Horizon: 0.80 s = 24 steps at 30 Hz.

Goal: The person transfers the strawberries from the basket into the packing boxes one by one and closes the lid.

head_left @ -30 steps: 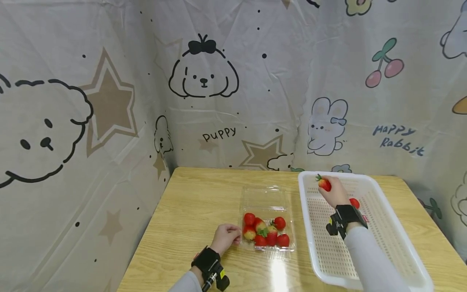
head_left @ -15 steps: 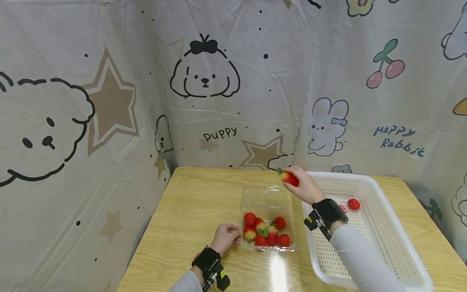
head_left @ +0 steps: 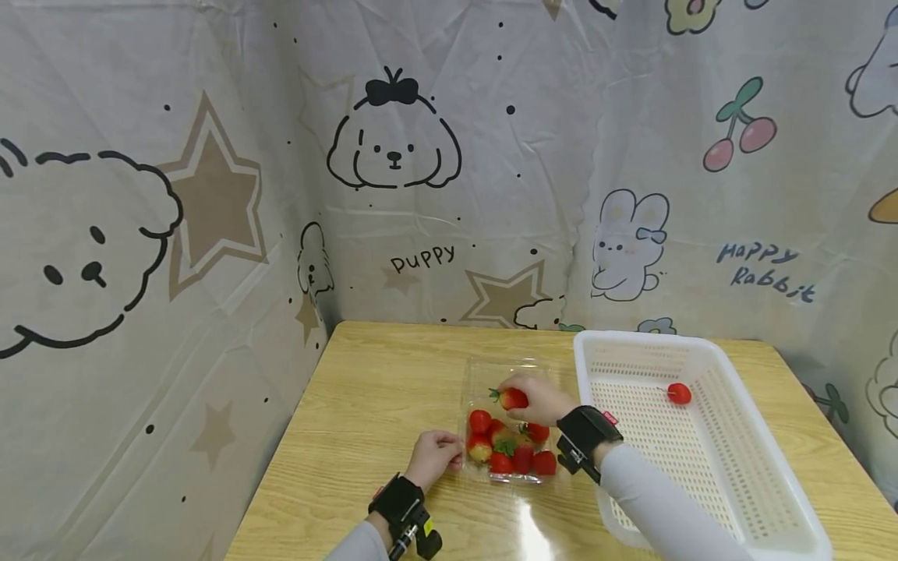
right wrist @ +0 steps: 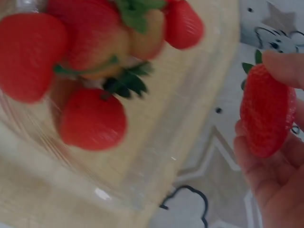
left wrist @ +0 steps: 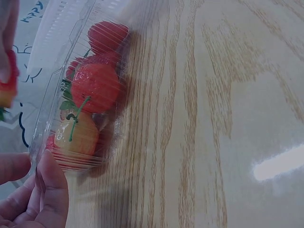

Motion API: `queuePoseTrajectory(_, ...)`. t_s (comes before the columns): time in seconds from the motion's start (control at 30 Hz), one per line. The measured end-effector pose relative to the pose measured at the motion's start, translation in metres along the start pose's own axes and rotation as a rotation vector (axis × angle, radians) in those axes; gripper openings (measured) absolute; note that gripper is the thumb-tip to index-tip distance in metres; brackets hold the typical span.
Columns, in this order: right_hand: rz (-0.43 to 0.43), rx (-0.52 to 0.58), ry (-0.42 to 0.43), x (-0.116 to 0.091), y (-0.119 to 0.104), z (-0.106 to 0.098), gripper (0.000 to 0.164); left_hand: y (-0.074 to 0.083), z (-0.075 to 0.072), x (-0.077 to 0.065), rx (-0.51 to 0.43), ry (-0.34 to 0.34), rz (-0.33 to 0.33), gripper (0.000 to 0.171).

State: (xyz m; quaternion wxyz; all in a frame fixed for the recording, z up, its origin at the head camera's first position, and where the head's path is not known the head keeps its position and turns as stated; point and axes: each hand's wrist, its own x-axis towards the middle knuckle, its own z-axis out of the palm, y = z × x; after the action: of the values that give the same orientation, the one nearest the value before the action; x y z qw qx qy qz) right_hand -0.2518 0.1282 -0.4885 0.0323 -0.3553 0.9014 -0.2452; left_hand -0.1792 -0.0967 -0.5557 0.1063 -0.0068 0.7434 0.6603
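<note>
My right hand [head_left: 539,397] holds a strawberry [right wrist: 266,111] between thumb and fingers, its green leaves pointing left in the head view. The hand hovers over the clear plastic box [head_left: 484,376], which stands with its lid folded back. Inside the box lie several red and yellowish strawberries [head_left: 480,421], some with leaves showing, partly covered by my right hand. My left hand [head_left: 429,458] pinches the box's rim at its near left corner with thumb and forefinger; in the left wrist view the rim [left wrist: 56,97] passes between these fingertips.
To the right a white perforated plastic basket [head_left: 641,425] stands on the wooden table [head_left: 393,374]. One red fruit [head_left: 678,393] with a thin stem lies in it. Behind the table hangs a printed cloth [head_left: 435,218], and another stretch runs along the left side.
My right hand has carried the strawberry leftward from over the basket, past its edge, and lower over the clear box. My left hand has stayed at the box's rim.
</note>
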Motion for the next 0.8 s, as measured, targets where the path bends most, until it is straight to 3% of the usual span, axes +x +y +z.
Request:
queuePoseTrajectory(0.27,0.136,-0.004,-0.203,-0.001,0.003,0.032,0.034,0.0,0.001,0.0,-0.009,0.012,0.014,0.019)
queuePoseTrajectory(0.43,0.13,-0.008,-0.197,-0.002,0.007,0.042,0.035,-0.002,0.002,0.001,-0.008,0.012,0.013,0.019)
queuePoseTrajectory(0.8,0.135,0.012,-0.193,-0.003,0.009,0.041,0.035,-0.003,0.0,0.0,-0.004,0.014,0.014,0.022)
